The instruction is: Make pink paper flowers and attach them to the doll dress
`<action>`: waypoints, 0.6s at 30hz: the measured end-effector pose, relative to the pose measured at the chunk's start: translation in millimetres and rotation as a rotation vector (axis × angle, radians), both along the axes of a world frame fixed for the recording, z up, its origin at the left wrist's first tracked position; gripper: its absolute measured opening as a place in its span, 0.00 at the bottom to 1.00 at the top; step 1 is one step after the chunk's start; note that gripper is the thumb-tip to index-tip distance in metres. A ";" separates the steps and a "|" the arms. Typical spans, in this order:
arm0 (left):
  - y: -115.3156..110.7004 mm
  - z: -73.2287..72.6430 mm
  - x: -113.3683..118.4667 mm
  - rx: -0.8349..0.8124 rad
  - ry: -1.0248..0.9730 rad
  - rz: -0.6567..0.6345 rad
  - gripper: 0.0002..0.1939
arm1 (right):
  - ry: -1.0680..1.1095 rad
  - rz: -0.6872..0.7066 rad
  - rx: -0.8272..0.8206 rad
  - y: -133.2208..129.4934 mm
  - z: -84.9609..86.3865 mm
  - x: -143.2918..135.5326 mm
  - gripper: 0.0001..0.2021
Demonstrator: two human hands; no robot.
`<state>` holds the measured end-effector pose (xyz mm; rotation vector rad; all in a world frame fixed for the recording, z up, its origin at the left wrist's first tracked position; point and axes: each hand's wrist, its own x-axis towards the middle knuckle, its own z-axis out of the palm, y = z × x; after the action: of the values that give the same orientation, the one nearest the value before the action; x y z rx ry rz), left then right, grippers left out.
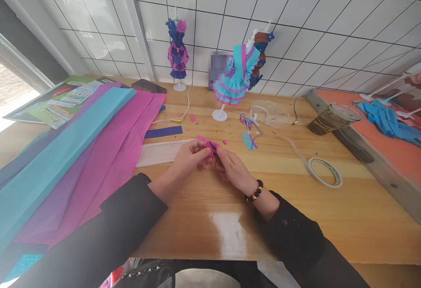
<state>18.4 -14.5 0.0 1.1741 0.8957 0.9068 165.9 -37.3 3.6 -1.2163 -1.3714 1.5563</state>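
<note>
Over the middle of the wooden table (197,213), my left hand (187,156) pinches a small piece of pink crepe paper (209,144) between thumb and fingers. My right hand (235,167) is closed around small dark scissors (217,156), whose blades meet the pink paper; most of the handles are hidden in the palm. Just behind the hands lie pink scraps (225,142). A white paper strip (158,153) runs beside my left hand, with a dark blue strip (163,131) behind it.
Long crepe sheets (75,147) cover the left side. Paper-dressed doll stands (178,55) and a turquoise-and-pink paper dress (240,75) stand along the tiled wall. To the right are a tape roll (325,172), a lidded cup of dark drink (332,119) and a clear plastic container (271,113).
</note>
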 end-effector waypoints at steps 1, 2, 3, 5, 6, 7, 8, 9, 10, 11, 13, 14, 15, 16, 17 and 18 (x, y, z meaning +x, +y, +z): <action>0.2 0.3 0.1 0.002 0.004 -0.004 0.10 | -0.002 0.005 0.001 -0.2 -0.1 0.0 0.19; 0.3 0.6 0.1 0.006 0.009 -0.005 0.10 | -0.002 0.006 -0.001 -0.3 -0.2 0.0 0.19; 0.4 0.7 0.2 0.009 0.015 -0.005 0.10 | -0.001 0.005 -0.002 -0.3 -0.5 -0.1 0.19; 0.4 0.4 0.3 0.015 0.019 0.000 0.10 | 0.008 -0.001 -0.002 -0.3 -1.1 -0.4 0.19; 0.4 -0.1 0.3 0.018 0.017 0.002 0.10 | 0.014 -0.004 -0.004 -0.2 -1.5 -0.6 0.19; 0.4 -0.6 0.4 0.021 0.014 0.003 0.11 | 0.021 -0.005 -0.007 -0.1 -1.8 -0.8 0.19; 0.3 -1.1 0.6 0.021 0.011 0.004 0.11 | 0.027 -0.005 -0.010 0.0 -2.1 -1.0 0.19; 0.3 -1.6 0.8 0.019 0.010 0.004 0.11 | 0.030 -0.006 -0.014 0.1 -2.3 -1.2 0.19; 0.3 -1.8 1.0 0.015 0.011 0.005 0.11 | 0.030 -0.006 -0.016 0.1 -2.4 -1.3 0.20; 0.3 -1.9 1.3 0.012 0.014 0.006 0.11 | 0.027 -0.008 -0.017 0.1 -2.4 -1.3 0.20; 0.3 -1.6 1.7 0.005 0.020 0.007 0.11 | 0.020 -0.011 -0.019 0.0 -1.8 -1.2 0.20; 0.4 -1.2 1.7 0.002 0.022 0.010 0.11 | 0.018 -0.011 -0.020 -0.1 -1.4 -1.1 0.20; 0.4 -0.8 1.5 -0.001 0.022 0.009 0.11 | 0.017 -0.009 -0.022 -0.2 -0.9 -1.0 0.20; 0.5 -0.5 1.2 -0.004 0.021 0.008 0.11 | 0.015 -0.005 -0.023 -0.4 -0.3 -0.9 0.20; 0.5 -0.2 0.8 -0.007 0.018 0.007 0.11 | 0.012 0.000 -0.023 -0.4 0.1 -0.7 0.20; 0.6 0.1 0.2 -0.007 0.015 0.005 0.10 | 0.008 0.008 -0.023 -0.5 0.5 -0.6 0.20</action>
<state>18.7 -13.9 0.1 1.1741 0.9137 0.8994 165.2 -37.8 4.1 -1.2186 -1.3576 1.5848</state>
